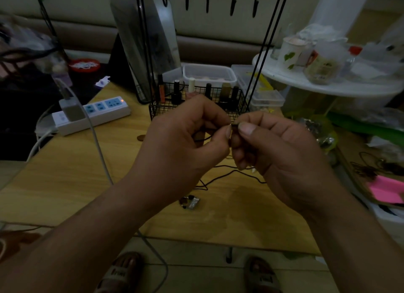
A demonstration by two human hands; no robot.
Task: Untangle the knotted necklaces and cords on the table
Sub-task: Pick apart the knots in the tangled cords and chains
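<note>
A thin black cord [229,174] loops over the wooden table [76,179] below my hands. Its pendant [190,202], with dark beads and a silvery piece, lies on the wood near the table's front. My left hand [185,139] and my right hand [279,152] are raised above the table, fingertips meeting. Both pinch the same small stretch of the cord between thumb and forefinger, where a tiny metal bit glints. The rest of the cord hangs down from them to the table.
A black wire basket [157,111] of nail polish bottles stands just behind my hands, under a black wire stand. A white power strip [94,115] with a charger and cable lies at left. Clutter, pink paper [387,190] and more cords lie at right.
</note>
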